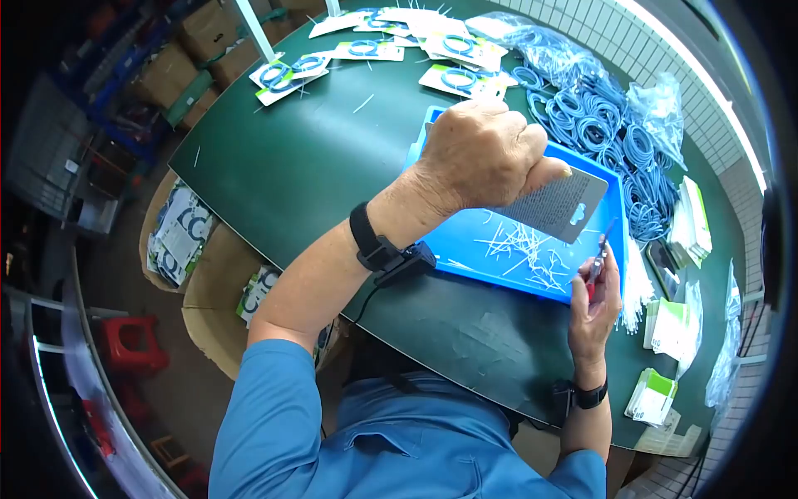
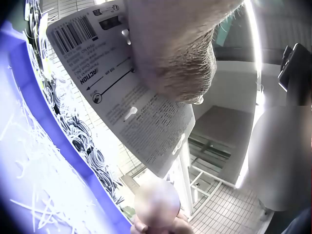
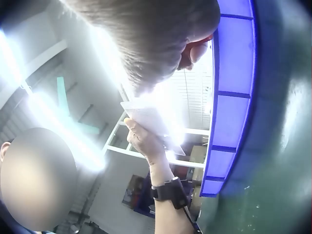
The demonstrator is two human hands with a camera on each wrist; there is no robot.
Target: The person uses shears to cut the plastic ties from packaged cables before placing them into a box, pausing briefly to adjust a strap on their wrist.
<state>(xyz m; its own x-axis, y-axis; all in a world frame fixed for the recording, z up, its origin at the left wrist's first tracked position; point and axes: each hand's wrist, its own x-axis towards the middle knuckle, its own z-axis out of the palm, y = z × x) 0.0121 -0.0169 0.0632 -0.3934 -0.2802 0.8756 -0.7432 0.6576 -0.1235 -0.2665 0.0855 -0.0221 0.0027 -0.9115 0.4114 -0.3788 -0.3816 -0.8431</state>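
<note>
My left hand [image 1: 482, 158] is raised over the blue tray [image 1: 461, 241] and grips a printed backing card [image 1: 559, 204], its thumb along the card's edge. In the left wrist view the card [image 2: 112, 92] shows a barcode, small text and slots, hanging at a slant. At the tray's near right corner my right hand [image 1: 597, 312] holds red-handled pliers [image 1: 593, 283], their slim metal end pointing up and away from me. The right wrist view shows just a bit of the red handle [image 3: 210, 38]; the hand hides the remainder.
White plastic strips [image 1: 524, 249] lie scattered in the tray. Coiled blue cables [image 1: 594, 129] pile up beyond it, with carded cables [image 1: 457, 79] at the back. Card stacks [image 1: 665, 326] and a phone [image 1: 662, 268] sit on the right. Cardboard boxes [image 1: 218, 312] stand below the table's left edge.
</note>
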